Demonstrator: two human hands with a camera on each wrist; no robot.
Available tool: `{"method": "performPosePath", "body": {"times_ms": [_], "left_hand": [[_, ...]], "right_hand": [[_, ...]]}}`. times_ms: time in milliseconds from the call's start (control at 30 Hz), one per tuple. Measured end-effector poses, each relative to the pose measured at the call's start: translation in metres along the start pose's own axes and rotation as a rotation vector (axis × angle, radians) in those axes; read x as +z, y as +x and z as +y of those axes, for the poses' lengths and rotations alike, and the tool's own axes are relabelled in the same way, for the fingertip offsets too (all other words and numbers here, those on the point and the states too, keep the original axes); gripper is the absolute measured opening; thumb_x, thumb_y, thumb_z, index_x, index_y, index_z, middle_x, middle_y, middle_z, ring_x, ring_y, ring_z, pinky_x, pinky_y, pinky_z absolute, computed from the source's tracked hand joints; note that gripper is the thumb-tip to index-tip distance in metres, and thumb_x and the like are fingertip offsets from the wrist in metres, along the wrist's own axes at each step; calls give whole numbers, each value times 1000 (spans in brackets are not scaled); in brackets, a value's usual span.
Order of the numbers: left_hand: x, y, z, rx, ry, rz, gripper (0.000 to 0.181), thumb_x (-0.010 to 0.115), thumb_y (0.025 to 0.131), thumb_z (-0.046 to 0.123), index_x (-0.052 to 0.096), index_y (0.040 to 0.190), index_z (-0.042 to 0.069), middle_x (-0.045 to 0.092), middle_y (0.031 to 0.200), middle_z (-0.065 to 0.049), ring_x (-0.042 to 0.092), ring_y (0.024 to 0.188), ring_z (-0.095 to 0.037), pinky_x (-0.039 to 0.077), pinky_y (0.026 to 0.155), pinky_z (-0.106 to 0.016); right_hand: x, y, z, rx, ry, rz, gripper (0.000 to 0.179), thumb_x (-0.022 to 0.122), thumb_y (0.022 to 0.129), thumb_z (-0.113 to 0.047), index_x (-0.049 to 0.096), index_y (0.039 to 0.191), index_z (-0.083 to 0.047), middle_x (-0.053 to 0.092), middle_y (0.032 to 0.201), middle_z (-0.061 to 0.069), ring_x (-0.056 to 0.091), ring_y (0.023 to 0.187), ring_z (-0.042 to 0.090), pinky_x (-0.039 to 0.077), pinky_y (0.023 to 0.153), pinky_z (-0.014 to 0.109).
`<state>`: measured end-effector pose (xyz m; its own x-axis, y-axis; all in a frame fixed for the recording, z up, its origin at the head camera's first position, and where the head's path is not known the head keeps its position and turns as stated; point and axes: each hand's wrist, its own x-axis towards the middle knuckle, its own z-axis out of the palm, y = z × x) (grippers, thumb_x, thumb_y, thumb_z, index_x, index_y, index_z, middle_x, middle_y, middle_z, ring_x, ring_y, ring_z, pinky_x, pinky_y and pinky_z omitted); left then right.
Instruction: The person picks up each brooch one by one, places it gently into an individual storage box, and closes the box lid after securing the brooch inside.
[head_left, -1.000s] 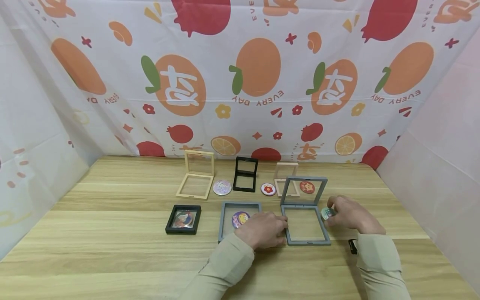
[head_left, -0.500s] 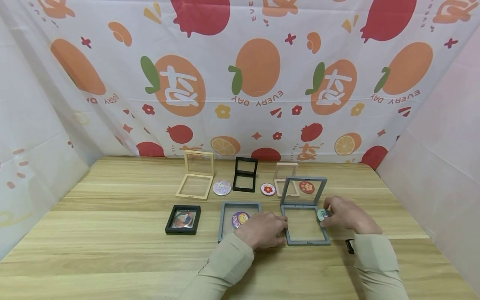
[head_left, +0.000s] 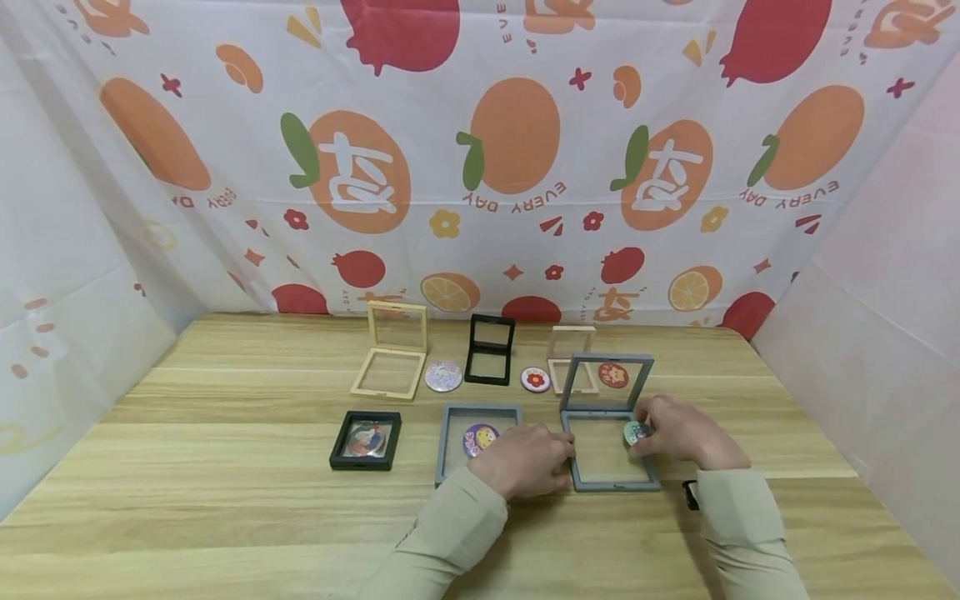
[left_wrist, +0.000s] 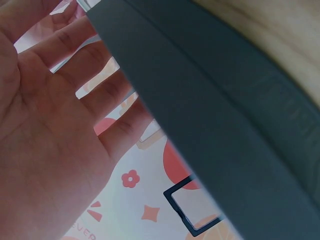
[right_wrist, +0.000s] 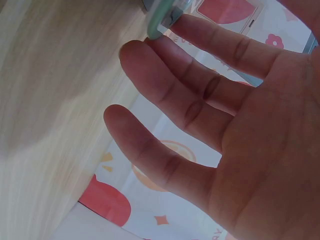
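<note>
My right hand (head_left: pixel 678 431) pinches a round mint-green badge (head_left: pixel 636 433) over the right side of an open grey display frame (head_left: pixel 617 486). In the right wrist view the badge (right_wrist: pixel 161 17) is edge-on at the fingertips, while the other fingers extend past it. The frame's lid (head_left: pixel 643 383) stands up at the back, and its base lies flat. My left hand (head_left: pixel 528 460) touches the base's left side with its fingertips. It also covers part of a second grey frame (head_left: pixel 452 450) holding a purple badge (head_left: pixel 477 439). In the left wrist view the fingers (left_wrist: pixel 92 65) reach behind a grey frame edge (left_wrist: pixel 190 115).
A black frame (head_left: pixel 337 454) with a badge inside lies at left. Behind stand an open yellow frame (head_left: pixel 360 375), a small black one (head_left: pixel 491 349) and a pale pink one (head_left: pixel 555 379). Loose badges lie between them: lilac (head_left: pixel 443 376), red-flower (head_left: pixel 536 379) and red (head_left: pixel 612 375).
My right hand has moved left with the mint-green badge, from beside the open grey frame to over its right side. My left hand has stayed in place.
</note>
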<state>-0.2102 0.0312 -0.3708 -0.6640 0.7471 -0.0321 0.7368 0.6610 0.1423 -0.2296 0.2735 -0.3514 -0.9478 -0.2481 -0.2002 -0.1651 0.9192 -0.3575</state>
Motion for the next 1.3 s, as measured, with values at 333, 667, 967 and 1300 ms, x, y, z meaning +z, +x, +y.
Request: {"method": "performPosePath", "body": {"times_ms": [333, 667, 967, 1300], "left_hand": [[0, 0, 0, 5, 0, 4, 33, 78, 90, 32, 75, 119, 16, 68, 125, 7, 66, 92, -7, 53, 86, -23], [0, 0, 0, 2, 5, -1, 36, 77, 91, 33, 73, 123, 16, 65, 133, 5, 67, 104, -10, 52, 92, -25], [-1, 0, 0, 2, 0, -2, 36, 77, 91, 32, 73, 123, 16, 66, 132, 6, 67, 101, -9, 53, 90, -25], [0, -1, 0, 5, 9, 3, 36, 78, 91, 32, 74, 123, 16, 65, 133, 5, 67, 106, -11, 53, 91, -25]], "right_hand": [[6, 5, -9, -43, -62, -23, 35, 89, 78, -19, 66, 96, 0, 58, 85, 3, 52, 78, 20, 48, 70, 37], [9, 5, -16, -37, -92, -24, 37, 88, 78, -21, 66, 101, -1, 58, 90, 4, 52, 82, 21, 49, 75, 41], [11, 5, -19, -27, -99, -14, 39, 88, 80, -22, 66, 104, -2, 59, 94, 4, 53, 85, 20, 50, 76, 41], [15, 6, -23, -81, -97, 11, 38, 88, 78, -22, 67, 103, -3, 60, 91, 2, 52, 83, 19, 50, 74, 39]]}}
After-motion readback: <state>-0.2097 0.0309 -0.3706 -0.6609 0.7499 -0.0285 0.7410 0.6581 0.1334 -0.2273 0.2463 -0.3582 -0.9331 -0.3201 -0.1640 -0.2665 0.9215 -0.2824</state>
